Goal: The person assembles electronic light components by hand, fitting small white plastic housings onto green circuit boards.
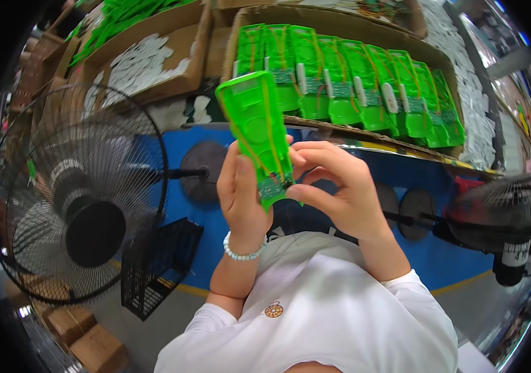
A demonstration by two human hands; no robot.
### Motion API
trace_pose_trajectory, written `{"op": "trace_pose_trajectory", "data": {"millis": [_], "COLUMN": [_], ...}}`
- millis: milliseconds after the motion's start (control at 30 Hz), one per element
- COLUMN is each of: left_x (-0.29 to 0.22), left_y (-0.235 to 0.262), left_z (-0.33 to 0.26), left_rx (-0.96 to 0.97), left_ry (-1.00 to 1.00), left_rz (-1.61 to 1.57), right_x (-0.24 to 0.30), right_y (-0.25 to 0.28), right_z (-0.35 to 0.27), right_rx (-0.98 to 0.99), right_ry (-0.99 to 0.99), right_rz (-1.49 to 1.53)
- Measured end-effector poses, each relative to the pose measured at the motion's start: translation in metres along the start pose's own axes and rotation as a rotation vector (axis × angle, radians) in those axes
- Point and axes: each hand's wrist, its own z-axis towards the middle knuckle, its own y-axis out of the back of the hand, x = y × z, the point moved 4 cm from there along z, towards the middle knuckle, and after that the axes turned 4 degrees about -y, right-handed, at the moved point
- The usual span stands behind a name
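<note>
A bright green plastic housing [254, 118] with yellow wires along it is held up in front of me, tilted slightly left. My left hand [239, 186] wraps round its lower end from the left side. At that lower end sits a small green circuit board [272, 186]. On the right, my right hand [340, 183] has its thumb at the board's right edge and its index finger by the housing's side. Whether those fingertips pinch a small part cannot be made out. Beyond my hands, a cardboard box [365, 132] holds a row of similar green housings [340, 81] with boards and wires.
At the left stands a large black fan [94, 230], with a black plastic crate [160, 267] beside it. A second fan [502, 217] is at the right. White parts [144, 65] fill a carton at the far left. Brown cartons [97, 348] lie at lower left.
</note>
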Motion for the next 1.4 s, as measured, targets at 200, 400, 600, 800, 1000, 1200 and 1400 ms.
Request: {"op": "trace_pose_trajectory", "data": {"millis": [200,400,600,800,1000,1200,1400], "left_x": [0.007,0.02,0.014,0.007,0.008,0.009,0.009], "left_y": [-0.009,-0.035,-0.028,0.009,0.024,0.028,0.033], "left_z": [0.003,0.009,0.029,0.043,0.052,0.049,0.052], "left_rx": [0.008,0.086,0.204,0.012,-0.005,-0.083,-0.113], "left_ry": [-0.012,0.134,-0.154,-0.179,-0.187,-0.189,-0.255], "left_rz": [-0.04,-0.097,0.119,0.085,0.174,0.184,0.252], "right_x": [0.004,0.009,0.024,0.046,0.026,0.039,0.029], "right_y": [0.01,0.04,0.118,0.184,0.198,0.179,0.187], "right_z": [-0.007,-0.018,-0.031,-0.039,-0.042,-0.028,-0.019], "right_rx": [-0.08,-0.167,-0.879,-1.179,-1.074,-1.001,-0.891], "right_ry": [0.017,-0.018,0.083,0.025,-0.099,-0.012,-0.037], "right_rz": [-0.034,-0.154,-0.177,-0.948,-1.266,-1.281,-1.272]}}
